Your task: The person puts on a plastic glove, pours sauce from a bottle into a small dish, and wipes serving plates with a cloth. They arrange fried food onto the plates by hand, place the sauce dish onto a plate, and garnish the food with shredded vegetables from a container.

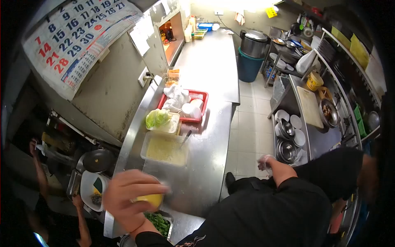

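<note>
On steel counter, see round container with yellow contents beneath bent-fingered left hand, well apart from gloved right hand, cannot tell either grasp; probably light, spill-prone, best steadied by rim.

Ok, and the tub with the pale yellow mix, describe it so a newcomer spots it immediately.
Find the long steel counter, then the red basket on it. Nearer the camera, past the pale green leaves, sits a rectangular see-through tub. Unlike its neighbours, it holds a pale yellow mixture, with a dark-handled utensil resting in it.
</note>
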A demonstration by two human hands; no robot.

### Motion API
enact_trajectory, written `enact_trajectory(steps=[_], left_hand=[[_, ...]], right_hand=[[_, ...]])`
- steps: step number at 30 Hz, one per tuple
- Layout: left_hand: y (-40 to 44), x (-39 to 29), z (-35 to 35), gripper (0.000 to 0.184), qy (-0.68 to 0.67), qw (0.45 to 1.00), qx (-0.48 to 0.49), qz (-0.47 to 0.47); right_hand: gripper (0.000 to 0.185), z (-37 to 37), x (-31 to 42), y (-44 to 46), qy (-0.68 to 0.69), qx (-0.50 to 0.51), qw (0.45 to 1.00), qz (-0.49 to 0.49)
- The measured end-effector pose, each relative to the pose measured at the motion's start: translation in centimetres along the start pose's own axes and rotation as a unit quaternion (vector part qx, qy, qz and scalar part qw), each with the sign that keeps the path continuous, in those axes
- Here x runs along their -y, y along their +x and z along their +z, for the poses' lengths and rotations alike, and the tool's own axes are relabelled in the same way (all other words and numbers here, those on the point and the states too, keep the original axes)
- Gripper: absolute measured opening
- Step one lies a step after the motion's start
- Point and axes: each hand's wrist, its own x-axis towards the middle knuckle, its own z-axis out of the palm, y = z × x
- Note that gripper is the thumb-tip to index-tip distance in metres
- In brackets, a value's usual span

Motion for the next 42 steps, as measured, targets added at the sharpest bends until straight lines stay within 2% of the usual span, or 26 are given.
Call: enact_trajectory(steps=[1,2,3,5,7,11,14,16,18,19,20,21,23,24,27,30,31,32,33,34,35,37,38,40,41,42], left_hand=[[1.0,1.0,1.1,0.033,-0.002,0.994,0.106,-0.011],[1.8,1.8,3.2,0.031,0.001,0.995,0.096,-0.039],[4.5,1.6,5.7,0.029,-0.003,0.983,0.134,-0.123],[8.4,6.7,10.5,0.023,-0.046,0.981,0.158,-0.101],[12.2,10.7,15.1,0.02,-0.1,0.977,0.163,-0.098],[19.4,18.3,24.8,0.019,-0.216,0.959,0.149,-0.111],[24.8,22.6,32.3,0.022,-0.363,0.896,0.127,-0.222],[29.0,24.1,36.0,0.029,-0.249,0.949,0.107,-0.162],[32.5,26.1,39.9,0.038,-0.132,0.981,0.087,-0.114],[33.6,27.6,42.3,0.043,-0.073,0.99,0.076,-0.096],[34.2,28.9,44.5,0.048,-0.014,0.994,0.067,-0.081],[34.4,30.1,46.6,0.053,0.037,0.993,0.075,-0.077],[34.8,32.0,49.9,0.062,0.141,0.983,0.091,-0.069],[35.5,31.7,50.0,0.068,0.136,0.985,0.067,-0.077],[38.3,33.2,47.4,0.072,0.1,0.991,0.05,-0.073],[40.4,37.1,44.5,0.071,0.055,0.994,0.053,-0.079],[40.5,38.7,44.4,0.071,0.034,0.993,0.064,-0.093],[39.4,42.9,45.7,0.056,0.045,0.99,0.07,-0.115],[39.4,44.6,46.3,0.042,0.021,0.979,0.048,-0.198],[40.7,45.2,46.2,0.038,-0.22,0.912,-0.006,-0.347],[42.4,46.0,45.7,0.034,-0.435,0.767,-0.06,-0.468],[46.0,46.8,45.7,0.038,-0.658,0.65,-0.118,-0.361],[47.6,47.2,46.0,0.04,-0.755,0.566,-0.136,-0.302],[52.0,47.0,46.4,0.047,-0.832,0.474,-0.098,-0.27],[54.5,46.5,46.6,0.05,-0.831,0.469,-0.081,-0.288],[57.0,45.9,47.0,0.054,-0.829,0.461,-0.065,-0.311]], right_hand=[[0.027,-1.5,0.1,-0.2,0.039,-0.011,0.999,0.0],[0.027,-2.7,0.0,-0.3,0.055,-0.029,0.998,0.016],[0.027,0.6,-6.7,1.5,0.08,0.006,0.993,0.083],[0.033,-5.2,-7.5,4.6,0.186,0.049,0.974,0.12],[0.043,-8.3,-8.1,3.5,0.259,-0.042,0.964,0.047],[0.058,-12.7,-7.6,4.8,0.481,-0.052,0.875,-0.023],[0.058,-14.0,-3.9,4.5,0.642,0.031,0.752,-0.145],[0.063,-13.9,0.2,5.7,0.662,0.107,0.725,-0.158],[0.071,-12.4,7.6,2.5,0.62,0.19,0.745,-0.158],[0.074,-11.5,12.3,-0.1,0.62,0.253,0.728,-0.15],[0.078,-10.5,16.7,-3.0,0.618,0.313,0.708,-0.137],[0.078,-9.4,21.4,-6.1,0.647,0.399,0.635,-0.136],[0.077,-9.1,29.1,-9.0,0.615,0.467,0.605,-0.197],[0.077,-9.8,32.0,-9.2,0.555,0.452,0.648,-0.26],[0.076,-13.4,40.2,-8.3,0.558,0.425,0.635,-0.324],[0.075,-16.8,46.1,-10.0,0.465,0.387,0.68,-0.413],[0.074,-17.4,47.6,-11.0,0.393,0.358,0.688,-0.493],[0.074,-18.0,49.0,-12.6,0.316,0.322,0.689,-0.567],[0.074,-18.4,49.6,-14.3,0.237,0.278,0.682,-0.633],[0.07,-18.5,49.9,-16.1,0.132,0.172,0.683,-0.698],[0.066,-19.3,50.2,-17.3,0.004,0.113,0.674,-0.73],[0.061,-20.4,51.3,-18.1,-0.253,-0.004,0.614,-0.748],[0.06,-20.3,52.4,-17.1,-0.328,-0.027,0.544,-0.772],[0.06,-20.8,52.2,-12.9,-0.462,-0.087,0.434,-0.768],[0.067,-21.7,52.0,-10.2,-0.47,-0.126,0.432,-0.759],[0.063,-23.7,51.9,-8.3,-0.403,-0.138,0.469,-0.774]])
